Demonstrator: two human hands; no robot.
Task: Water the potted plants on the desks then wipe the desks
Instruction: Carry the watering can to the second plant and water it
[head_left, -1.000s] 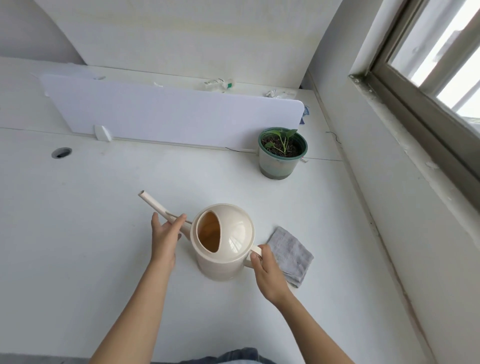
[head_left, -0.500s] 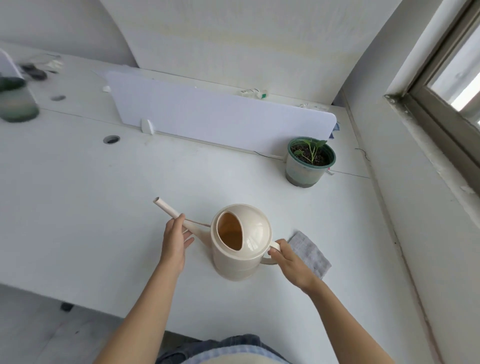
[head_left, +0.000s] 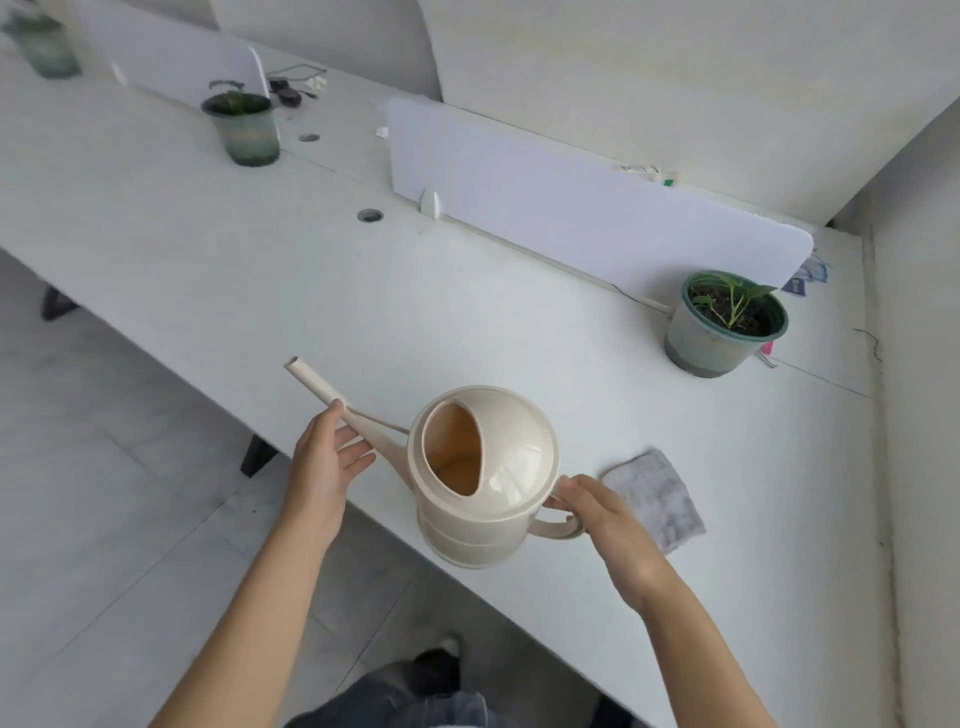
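Note:
A cream watering can (head_left: 493, 467) hangs in the air over the near edge of the white desk (head_left: 234, 249), its long spout pointing up and left. My right hand (head_left: 608, 525) grips its handle. My left hand (head_left: 324, 460) supports the spout with nearly straight fingers beneath it and the thumb against it. A green pot with a small seedling (head_left: 727, 325) stands at the right by the divider. A second potted plant (head_left: 244, 130) stands far left, and a third, blurred pot (head_left: 47, 47) shows at the top left corner. A grey cloth (head_left: 657, 496) lies just right of the can.
White divider panels (head_left: 571, 208) run along the back of the desks. A round cable hole (head_left: 370, 215) sits left of the divider clip. Cables and small items (head_left: 291, 88) lie behind the far pot. A wall (head_left: 919, 415) bounds the right; floor (head_left: 104, 493) lies left.
The watering can has come up off the desk in both hands. My view has swung left and pulled back, bringing the far potted plants and the floor into sight.

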